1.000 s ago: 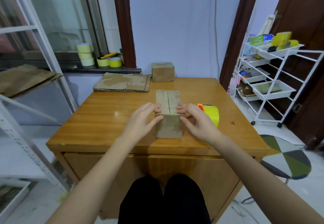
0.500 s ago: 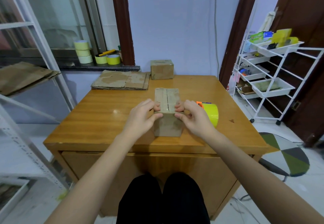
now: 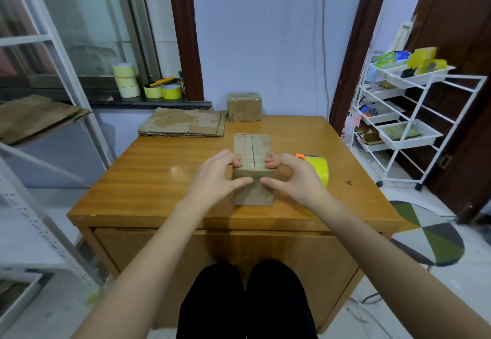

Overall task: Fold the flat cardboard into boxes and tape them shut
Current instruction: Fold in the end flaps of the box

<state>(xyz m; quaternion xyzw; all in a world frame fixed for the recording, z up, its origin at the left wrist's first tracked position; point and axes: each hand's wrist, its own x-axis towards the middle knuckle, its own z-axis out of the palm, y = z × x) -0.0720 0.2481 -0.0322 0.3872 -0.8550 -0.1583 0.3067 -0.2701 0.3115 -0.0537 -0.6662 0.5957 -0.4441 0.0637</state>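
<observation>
A small folded cardboard box (image 3: 252, 145) stands on the wooden table (image 3: 164, 176), its top flaps closed along a centre seam with clear tape over it. My left hand (image 3: 214, 178) holds the box's near left corner, fingers curled on the top, thumb laid across the front face. My right hand (image 3: 295, 177) mirrors it on the right, and the two thumb tips nearly meet at the front. A yellow tape roll in an orange dispenser (image 3: 318, 170) lies just right of my right hand.
A stack of flat cardboard (image 3: 183, 126) and a closed box (image 3: 244, 106) sit at the table's far edge. Yellow tape rolls (image 3: 126, 81) stand on the window sill. A white wire trolley (image 3: 406, 115) stands at the right, a shelf with cardboard (image 3: 34, 115) at the left.
Both hands slid inward along the box's near top edge. The thumbs, first apart at the corners, now lie across the front face and almost touch.
</observation>
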